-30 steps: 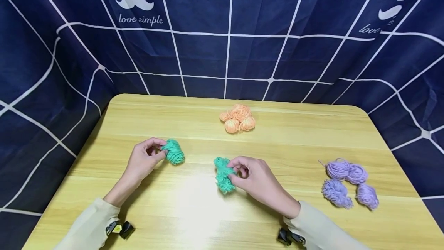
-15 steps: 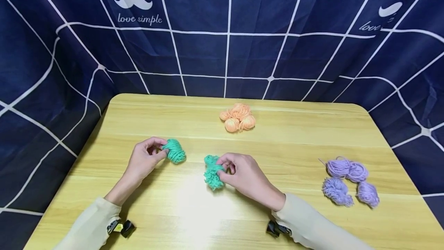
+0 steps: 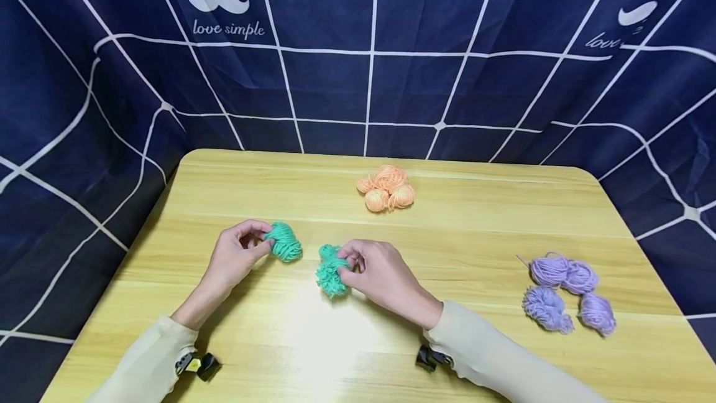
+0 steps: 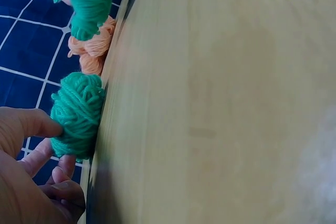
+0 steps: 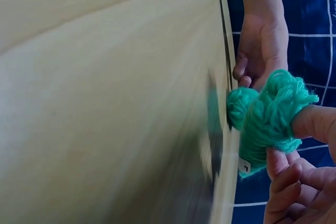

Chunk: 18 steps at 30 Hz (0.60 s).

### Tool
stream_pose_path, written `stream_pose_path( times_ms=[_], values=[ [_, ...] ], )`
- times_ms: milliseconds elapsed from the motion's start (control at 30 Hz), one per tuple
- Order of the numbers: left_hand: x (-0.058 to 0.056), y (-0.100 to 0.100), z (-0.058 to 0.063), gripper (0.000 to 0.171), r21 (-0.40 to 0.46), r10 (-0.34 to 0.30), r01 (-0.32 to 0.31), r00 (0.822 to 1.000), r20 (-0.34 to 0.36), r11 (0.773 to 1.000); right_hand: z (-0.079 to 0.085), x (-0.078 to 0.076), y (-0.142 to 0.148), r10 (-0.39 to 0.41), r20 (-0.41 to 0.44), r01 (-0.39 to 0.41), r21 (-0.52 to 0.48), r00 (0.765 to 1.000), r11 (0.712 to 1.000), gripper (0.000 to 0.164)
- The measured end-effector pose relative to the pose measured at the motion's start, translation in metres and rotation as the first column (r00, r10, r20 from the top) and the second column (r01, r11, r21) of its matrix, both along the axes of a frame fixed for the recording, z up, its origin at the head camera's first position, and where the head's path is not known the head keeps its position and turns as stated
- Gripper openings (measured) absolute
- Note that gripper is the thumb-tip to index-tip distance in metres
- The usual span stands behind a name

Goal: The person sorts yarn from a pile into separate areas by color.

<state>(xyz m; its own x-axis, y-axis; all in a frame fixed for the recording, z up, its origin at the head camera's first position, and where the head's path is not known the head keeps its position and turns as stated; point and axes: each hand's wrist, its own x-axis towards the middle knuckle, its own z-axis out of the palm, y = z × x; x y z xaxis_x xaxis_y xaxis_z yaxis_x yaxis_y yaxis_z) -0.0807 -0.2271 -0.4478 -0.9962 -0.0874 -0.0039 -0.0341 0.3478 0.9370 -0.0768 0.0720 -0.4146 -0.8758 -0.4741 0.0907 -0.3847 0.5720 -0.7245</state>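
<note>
My left hand (image 3: 237, 254) pinches a rounded ball of green yarn (image 3: 286, 242) between thumb and fingers, left of the table's middle. In the left wrist view that green ball (image 4: 77, 116) stands on the tabletop at the fingertips. A second, looser green yarn bundle (image 3: 332, 271) with frayed loops is pinched by my right hand (image 3: 380, 275), a short gap to the right of the first. The right wrist view shows this bundle (image 5: 275, 119) held up off the table, a small white tag with a black mark at its lower end.
A cluster of several orange yarn balls (image 3: 387, 188) lies at the back middle of the wooden table (image 3: 252, 347). Several purple yarn bundles (image 3: 567, 291) are grouped at the right. Dark blue cloth (image 3: 414, 79) with white lines hangs behind the table and at its sides.
My right hand has carried the looser green bundle leftward, closer to the other green ball. The left hand has stayed nearly in place with its ball.
</note>
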Motion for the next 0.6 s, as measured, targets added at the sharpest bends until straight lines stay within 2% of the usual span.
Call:
stream_pose_path(
  times_ms=[367, 600],
  values=[
    [0.003, -0.001, 0.001, 0.018, 0.023, 0.008, -0.009, 1.0, 0.017, 1.0, 0.003, -0.009, -0.021, 0.038, -0.006, -0.038, 0.012, 0.999, 0.999, 0.015],
    [0.002, -0.002, 0.001, 0.019, 0.013, 0.006, -0.006, 1.0, 0.016, 1.0, 0.002, -0.014, -0.032, 0.037, -0.031, -0.035, 0.046, 0.999, 0.998, 0.015]
  ],
)
